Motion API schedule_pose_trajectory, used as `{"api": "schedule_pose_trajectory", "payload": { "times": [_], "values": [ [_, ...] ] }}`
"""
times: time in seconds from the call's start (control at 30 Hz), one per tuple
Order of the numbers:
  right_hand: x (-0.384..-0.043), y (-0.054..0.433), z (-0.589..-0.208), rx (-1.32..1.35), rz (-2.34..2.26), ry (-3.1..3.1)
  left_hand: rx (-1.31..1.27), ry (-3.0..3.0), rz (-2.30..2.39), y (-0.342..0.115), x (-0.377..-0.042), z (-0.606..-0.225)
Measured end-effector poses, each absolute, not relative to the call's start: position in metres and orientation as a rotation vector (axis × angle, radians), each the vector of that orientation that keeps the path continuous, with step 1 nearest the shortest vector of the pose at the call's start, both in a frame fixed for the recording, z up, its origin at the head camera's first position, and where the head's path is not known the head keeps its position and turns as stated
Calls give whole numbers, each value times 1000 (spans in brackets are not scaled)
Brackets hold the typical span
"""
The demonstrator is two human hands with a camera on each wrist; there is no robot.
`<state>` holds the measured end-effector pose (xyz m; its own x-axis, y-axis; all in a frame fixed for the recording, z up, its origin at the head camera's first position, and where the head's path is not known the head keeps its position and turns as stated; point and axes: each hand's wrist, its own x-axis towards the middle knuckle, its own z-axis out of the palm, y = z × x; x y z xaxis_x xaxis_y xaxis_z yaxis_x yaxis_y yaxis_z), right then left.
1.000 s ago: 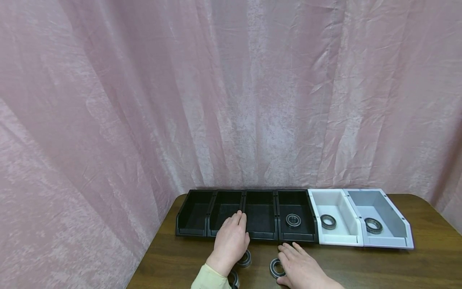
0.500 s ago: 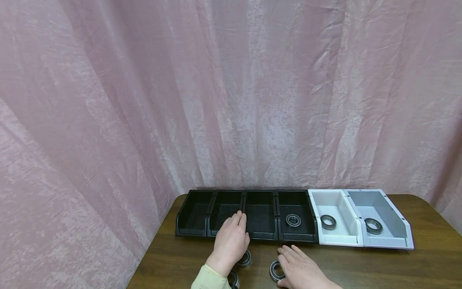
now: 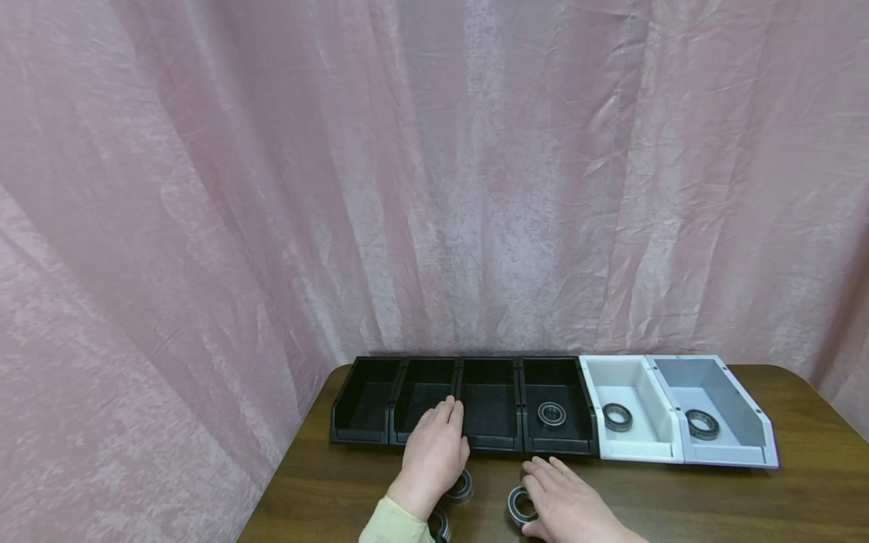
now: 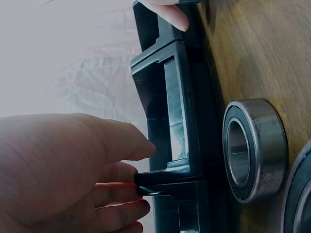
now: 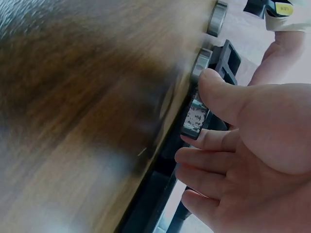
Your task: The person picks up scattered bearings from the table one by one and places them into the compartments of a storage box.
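Pinching a steel bearing (image 5: 195, 116) with the right hand (image 3: 569, 501)

Grips that bearing between right thumb and index finger, with the remaining fingers spread toward the row of bins. Has it just in front of the four black bins (image 3: 490, 440), near the third and fourth from the left; cannot tell whether raised or touching the wooden table (image 3: 808, 467). Rests the left hand (image 3: 434, 452) with relaxed, extended fingers against the divider between the second and third black bins.

On the table beside the left wrist, a loose bearing (image 4: 266, 150), and close by, a second loose bearing (image 4: 297, 196), partly hidden in the head view. Farther right, a small bearing (image 3: 552, 422) inside the fourth black bin, a dark bearing (image 3: 618, 427) inside the white bin (image 3: 641, 450), and another dark bearing (image 3: 704, 435) inside the grey bin (image 3: 729, 455). Behind everything, a pink curtain (image 3: 434, 181).
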<state>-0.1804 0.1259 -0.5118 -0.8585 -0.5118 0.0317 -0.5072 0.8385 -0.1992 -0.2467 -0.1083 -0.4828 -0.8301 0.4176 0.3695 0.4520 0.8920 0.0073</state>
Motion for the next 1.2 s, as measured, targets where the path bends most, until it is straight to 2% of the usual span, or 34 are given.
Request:
{"api": "schedule_pose_trajectory", "payload": {
  "times": [0.73, 1.2],
  "values": [
    [-172, 131, -507, -978, -286, 3119, -644, -2702, -166, -108, -246, -482],
    [-170, 130, -496, -922, -324, 3098, -647, -2710, -163, -109, -247, -483]
  ]
}}
